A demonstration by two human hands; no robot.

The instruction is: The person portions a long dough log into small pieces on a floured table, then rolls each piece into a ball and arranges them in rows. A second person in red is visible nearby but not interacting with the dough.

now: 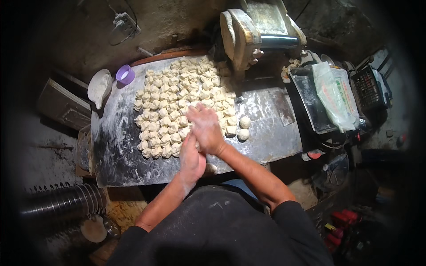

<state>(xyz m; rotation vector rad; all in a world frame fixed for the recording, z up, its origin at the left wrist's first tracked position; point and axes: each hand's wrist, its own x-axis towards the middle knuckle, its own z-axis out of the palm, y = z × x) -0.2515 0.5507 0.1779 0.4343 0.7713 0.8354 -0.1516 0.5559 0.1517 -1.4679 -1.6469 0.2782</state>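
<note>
My left hand [193, 158] and my right hand [206, 128] are pressed together above the front of the floured worktop [114, 159], both dusted with flour. The right palm lies across the left one, its fingers pointing away from me. A pale bit of dough [197, 145] peeks out between the palms; most of it is hidden. Beyond and to the left, rows of rough dough pieces [163, 114] cover the middle of the worktop. Two smooth dough balls, one nearer [243, 134] and one farther [245, 122], sit right of the rows. Another dough lump [210, 168] rests by the front edge, below my wrists.
A dough roller machine [263, 36] stands at the back. Back left are a bowl of flour [100, 86] and a purple cup [125, 74]. A dark tray [306, 96] with plastic bags [334, 96] is at right. A flat metal plate [281, 106] lies on the worktop.
</note>
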